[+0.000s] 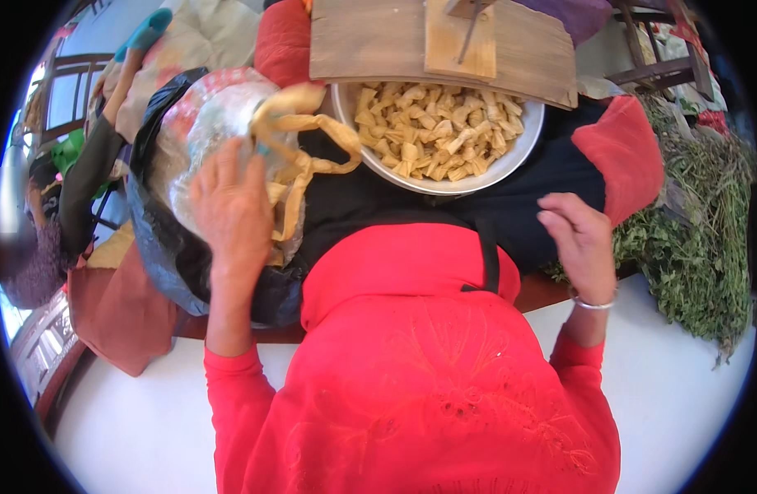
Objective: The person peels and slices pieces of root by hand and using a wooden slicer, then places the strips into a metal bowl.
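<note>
My left hand (230, 200) is palm down over a clear plastic bag (196, 179) that lies inside a black plastic bag (159, 241). Pale yellow strips, possibly tofu skin, loop by its fingertips; one strip (335, 133) is partly blurred. Whether my fingers grip it cannot be told. My right hand (579, 244) hovers over my right thigh with loosely curled fingers and a small gap between thumb and forefinger. Nothing shows in it. Ahead, between my legs, a round metal basin (440, 187) holds many knotted yellow pieces (437, 129).
A wooden board (372, 46) with a smaller block (459, 37) and a metal rod covers the basin's far side. Dried green plants (693, 265) are heaped at right. Another person's sleeved arm (91, 179) is at left, near a brown cloth (122, 309). A wooden chair (656, 55) stands at far right.
</note>
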A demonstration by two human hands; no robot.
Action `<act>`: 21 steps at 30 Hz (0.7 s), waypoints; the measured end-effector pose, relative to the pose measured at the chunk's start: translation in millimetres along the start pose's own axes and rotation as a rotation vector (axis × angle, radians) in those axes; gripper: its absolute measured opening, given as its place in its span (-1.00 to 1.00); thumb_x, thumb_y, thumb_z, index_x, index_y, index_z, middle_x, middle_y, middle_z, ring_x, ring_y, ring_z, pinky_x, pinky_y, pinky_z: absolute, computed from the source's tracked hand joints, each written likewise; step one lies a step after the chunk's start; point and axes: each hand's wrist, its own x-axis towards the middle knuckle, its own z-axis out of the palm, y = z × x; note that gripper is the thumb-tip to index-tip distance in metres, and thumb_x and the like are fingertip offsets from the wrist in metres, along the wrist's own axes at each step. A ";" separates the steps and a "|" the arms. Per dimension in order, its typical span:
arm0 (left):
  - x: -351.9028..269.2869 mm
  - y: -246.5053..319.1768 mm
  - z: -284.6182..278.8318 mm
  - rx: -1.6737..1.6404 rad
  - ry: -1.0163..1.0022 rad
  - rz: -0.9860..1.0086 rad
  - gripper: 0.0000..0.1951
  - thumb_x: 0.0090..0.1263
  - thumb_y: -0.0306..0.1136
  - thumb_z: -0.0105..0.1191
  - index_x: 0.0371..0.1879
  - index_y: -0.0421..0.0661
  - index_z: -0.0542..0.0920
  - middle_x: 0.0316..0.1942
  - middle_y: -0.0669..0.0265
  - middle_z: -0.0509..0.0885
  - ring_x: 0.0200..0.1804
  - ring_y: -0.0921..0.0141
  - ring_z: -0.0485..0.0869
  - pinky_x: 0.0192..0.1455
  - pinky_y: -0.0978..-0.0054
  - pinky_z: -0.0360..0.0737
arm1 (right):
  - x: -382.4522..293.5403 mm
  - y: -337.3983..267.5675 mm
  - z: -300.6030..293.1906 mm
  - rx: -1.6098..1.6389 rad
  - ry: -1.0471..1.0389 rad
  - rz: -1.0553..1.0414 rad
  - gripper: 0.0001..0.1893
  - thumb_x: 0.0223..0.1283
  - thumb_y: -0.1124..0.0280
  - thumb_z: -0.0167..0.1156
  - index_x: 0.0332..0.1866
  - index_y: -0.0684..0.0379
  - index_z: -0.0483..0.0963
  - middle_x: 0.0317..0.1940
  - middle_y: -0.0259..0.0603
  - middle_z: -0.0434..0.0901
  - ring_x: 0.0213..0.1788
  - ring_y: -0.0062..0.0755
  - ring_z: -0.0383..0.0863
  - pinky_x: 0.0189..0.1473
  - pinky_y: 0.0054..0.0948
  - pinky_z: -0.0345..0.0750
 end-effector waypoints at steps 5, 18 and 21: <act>-4.7 17.8 4.5 -0.203 0.092 -0.001 -0.72 0.22 -0.49 0.14 -0.07 -0.19 0.62 0.07 0.15 0.55 0.09 0.12 0.50 0.17 0.15 0.38 | 20.4 -4.0 64.7 -0.019 -0.169 -0.207 -0.90 0.14 0.56 0.25 -0.24 0.31 0.55 -0.46 -0.10 0.61 -0.42 -0.27 0.64 -0.33 -0.44 0.53; 86.4 24.0 55.7 -0.092 0.097 -0.061 -0.90 0.18 -0.39 0.17 -0.38 -0.10 0.59 -0.36 0.28 0.61 -0.14 0.22 0.55 -0.10 0.20 0.39 | 42.1 -29.8 97.0 0.027 -0.034 -0.436 -0.82 0.05 0.51 0.30 -0.21 0.24 0.54 -0.43 -0.09 0.60 -0.39 -0.05 0.60 -0.32 -0.26 0.52; 79.0 43.6 39.3 -0.450 0.162 0.048 -0.92 0.22 -0.44 0.12 -0.34 -0.13 0.58 -0.41 0.22 0.63 -0.26 0.14 0.57 -0.17 0.16 0.43 | 60.7 -47.4 85.9 0.030 0.221 -0.593 -0.66 -0.04 0.54 0.36 -0.08 0.23 0.54 -0.18 -0.10 0.60 -0.20 -0.06 0.58 -0.15 -0.27 0.52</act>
